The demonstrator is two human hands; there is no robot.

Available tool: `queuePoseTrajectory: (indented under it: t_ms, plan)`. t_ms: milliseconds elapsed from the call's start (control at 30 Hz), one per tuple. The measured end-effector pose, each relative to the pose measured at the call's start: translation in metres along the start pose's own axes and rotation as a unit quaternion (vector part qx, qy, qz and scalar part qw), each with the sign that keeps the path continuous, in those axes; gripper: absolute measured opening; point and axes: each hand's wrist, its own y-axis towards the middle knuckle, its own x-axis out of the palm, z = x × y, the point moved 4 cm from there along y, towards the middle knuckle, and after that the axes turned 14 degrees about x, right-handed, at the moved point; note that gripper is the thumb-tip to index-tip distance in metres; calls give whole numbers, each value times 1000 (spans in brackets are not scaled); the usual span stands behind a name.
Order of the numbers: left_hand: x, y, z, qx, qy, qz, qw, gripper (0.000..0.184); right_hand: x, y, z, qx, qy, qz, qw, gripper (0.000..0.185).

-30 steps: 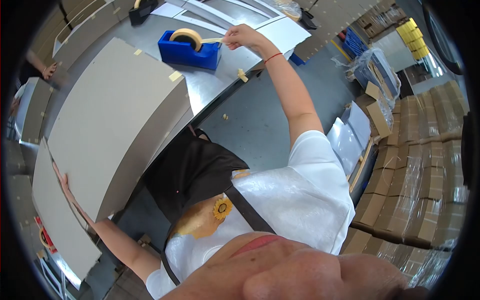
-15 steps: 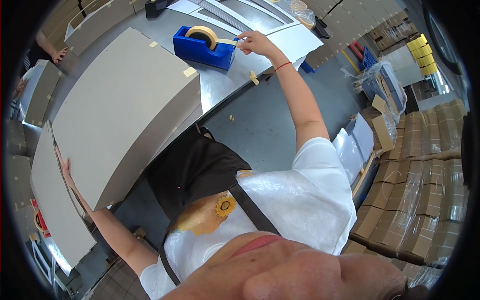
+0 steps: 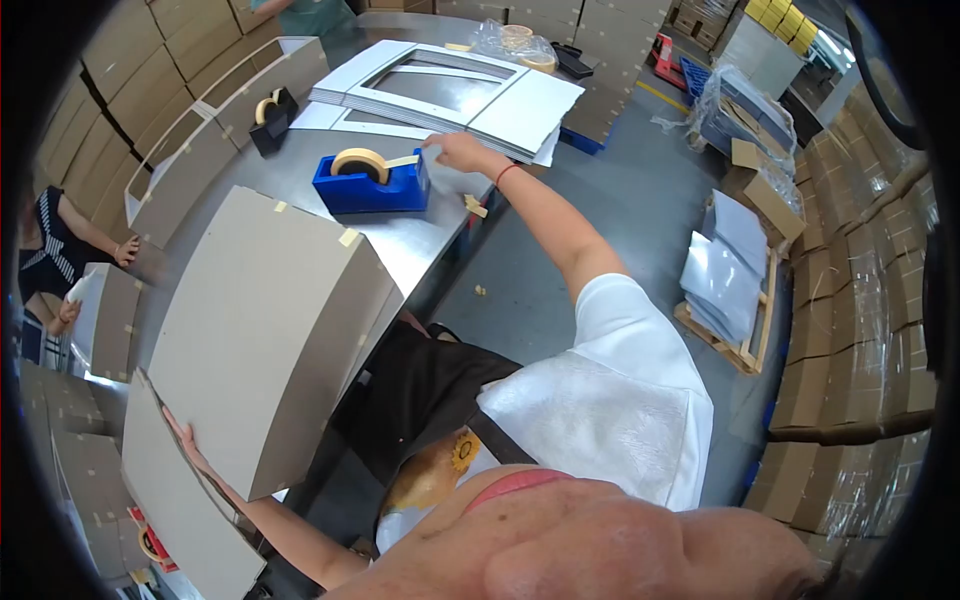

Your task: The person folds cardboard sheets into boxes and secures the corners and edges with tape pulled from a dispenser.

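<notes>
A large grey cardboard box (image 3: pixel 260 320) with a curved side lies on the table, with small tape pieces along its top edge. My left hand (image 3: pixel 190 447) rests with stretched fingers against its lower left side, beside a curved grey panel (image 3: pixel 175 490). A blue tape dispenser (image 3: pixel 375 192) with a roll of cream tape (image 3: pixel 358 163) stands beyond the box. My right hand (image 3: pixel 455 152), a red band at its wrist, is just past the dispenser's right end. Its fingers are pressed together; what they hold is too small to make out.
White frame panels (image 3: pixel 450 90) are stacked at the back of the metal table (image 3: pixel 300 165). A black tape dispenser (image 3: pixel 270 122) stands left of them. At far left, a co-worker (image 3: pixel 75 240) has hands near another box (image 3: pixel 108 320). Cartons (image 3: pixel 840 330) are piled at right.
The view has shifted, showing more of the table's back. My right hand has gone from the strip at the dispenser's cutter to just beyond it. My left hand stays by the box.
</notes>
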Motion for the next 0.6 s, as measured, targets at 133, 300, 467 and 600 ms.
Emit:
queuePoseTrajectory:
  t_ms: [133,300,467,600]
  plan:
    - [-7,4,-7,-5,-14,-7,1000,61,-42,17,-28,21,109,87,990,33]
    - [-35,29,-19,11,-33,-3,999,61,-91,44,-156,-151,353,-144,912,34]
    - [-34,60,-27,26,-55,-37,997,61,-66,100,-256,-214,345,-236,883,31]
    - [-35,55,-30,22,-56,-27,998,61,2,144,-288,-205,256,-316,890,31]
